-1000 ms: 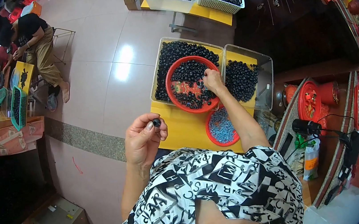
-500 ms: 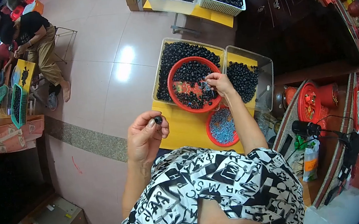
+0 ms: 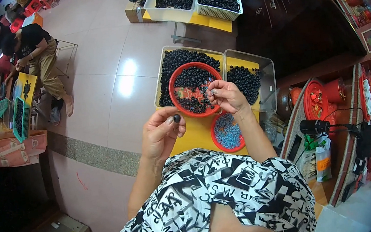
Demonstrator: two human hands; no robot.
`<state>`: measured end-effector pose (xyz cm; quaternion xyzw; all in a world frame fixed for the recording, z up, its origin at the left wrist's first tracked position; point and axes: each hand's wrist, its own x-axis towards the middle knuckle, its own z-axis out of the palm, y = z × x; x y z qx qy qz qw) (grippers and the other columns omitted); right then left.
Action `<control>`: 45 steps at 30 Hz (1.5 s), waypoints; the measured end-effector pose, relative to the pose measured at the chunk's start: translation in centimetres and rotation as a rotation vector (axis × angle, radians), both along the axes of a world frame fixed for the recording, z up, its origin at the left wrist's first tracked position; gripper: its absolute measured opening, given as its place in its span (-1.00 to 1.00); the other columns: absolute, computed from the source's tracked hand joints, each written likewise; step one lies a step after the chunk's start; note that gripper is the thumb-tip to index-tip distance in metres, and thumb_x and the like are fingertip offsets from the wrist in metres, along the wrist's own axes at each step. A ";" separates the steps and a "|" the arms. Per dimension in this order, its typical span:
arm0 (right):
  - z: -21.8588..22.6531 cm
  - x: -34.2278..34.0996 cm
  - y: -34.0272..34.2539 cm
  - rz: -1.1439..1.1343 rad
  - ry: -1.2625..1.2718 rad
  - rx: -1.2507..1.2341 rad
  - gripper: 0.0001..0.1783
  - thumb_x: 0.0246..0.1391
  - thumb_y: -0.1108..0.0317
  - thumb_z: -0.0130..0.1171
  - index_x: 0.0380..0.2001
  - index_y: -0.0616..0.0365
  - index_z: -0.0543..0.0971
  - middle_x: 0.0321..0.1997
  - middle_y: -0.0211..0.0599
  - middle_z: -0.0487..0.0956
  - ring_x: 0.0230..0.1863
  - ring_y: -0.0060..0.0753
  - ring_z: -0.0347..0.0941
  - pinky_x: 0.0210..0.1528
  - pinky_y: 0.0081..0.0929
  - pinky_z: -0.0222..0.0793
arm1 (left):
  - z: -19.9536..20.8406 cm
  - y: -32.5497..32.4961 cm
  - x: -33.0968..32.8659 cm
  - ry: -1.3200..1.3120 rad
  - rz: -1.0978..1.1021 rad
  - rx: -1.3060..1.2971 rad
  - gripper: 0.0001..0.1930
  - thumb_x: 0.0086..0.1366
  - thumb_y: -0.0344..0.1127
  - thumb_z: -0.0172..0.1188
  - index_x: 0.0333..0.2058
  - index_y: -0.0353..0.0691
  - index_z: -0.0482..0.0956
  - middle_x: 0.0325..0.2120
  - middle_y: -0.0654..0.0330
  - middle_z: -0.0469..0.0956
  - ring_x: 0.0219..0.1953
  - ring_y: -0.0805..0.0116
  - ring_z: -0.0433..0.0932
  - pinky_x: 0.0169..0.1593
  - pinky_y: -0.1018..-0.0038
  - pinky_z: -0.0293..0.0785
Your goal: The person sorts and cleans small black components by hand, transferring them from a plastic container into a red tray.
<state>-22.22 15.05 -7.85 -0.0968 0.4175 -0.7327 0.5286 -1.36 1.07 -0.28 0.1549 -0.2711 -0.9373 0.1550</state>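
Observation:
Between the thumb and fingers of my left hand (image 3: 162,132) is a small round black part (image 3: 177,118), held just in front of the yellow tabletop. My right hand (image 3: 228,96) is pinched over the right rim of a red basin (image 3: 204,113); whatever is at its fingertips is too small to make out. Loose black parts (image 3: 194,75) lie in the basin, with its patterned bottom partly showing. Below my right wrist, a smaller red bowl holds many small light-blue pieces (image 3: 227,131).
Under and behind the basin stands a clear bin of black parts (image 3: 178,60), with another clear bin (image 3: 269,88) to its right. Farther off, white bins (image 3: 170,12) of black pieces rest on a yellow table. A person (image 3: 39,59) sits working at the far left.
My left hand has moved right with the black part, closer to the basin. My right hand has drawn slightly back from over the basin toward its rim. The view has shifted a little.

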 end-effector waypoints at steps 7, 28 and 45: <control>7.7 4.8 -0.1 0.114 0.167 -0.111 -0.83 -0.11 0.51 0.14 -0.41 0.27 0.39 -0.43 -0.22 0.47 -0.50 -0.56 0.39 -0.47 -0.72 0.33 | 0.1 0.8 -0.9 -0.008 -0.055 -0.078 -0.77 0.11 -0.54 0.01 -0.21 -0.35 0.46 -0.43 0.12 0.48 -0.45 0.45 0.43 -0.39 0.60 0.34; 12.0 8.4 1.0 0.109 0.352 -0.047 -0.88 -0.06 0.51 0.13 -0.38 0.25 0.49 -0.51 -0.42 0.47 -0.48 -0.66 0.38 -0.44 -0.74 0.32 | 3.1 1.8 -1.0 0.123 0.120 -1.184 -0.87 -0.05 -0.58 0.24 -0.45 -0.31 0.53 -0.49 0.25 0.41 -0.48 0.57 0.34 -0.45 0.72 0.22; 6.4 6.5 4.0 -0.265 0.347 0.083 -0.93 -0.08 0.55 0.08 -0.44 0.26 0.47 -0.57 -0.43 0.46 -0.56 -0.70 0.35 -0.52 -0.76 0.26 | -12.5 1.2 -6.7 -0.473 -0.120 -0.719 -0.90 0.03 -0.49 0.19 -0.42 -0.32 0.51 -0.61 0.35 0.42 -0.58 0.64 0.31 -0.55 0.68 0.20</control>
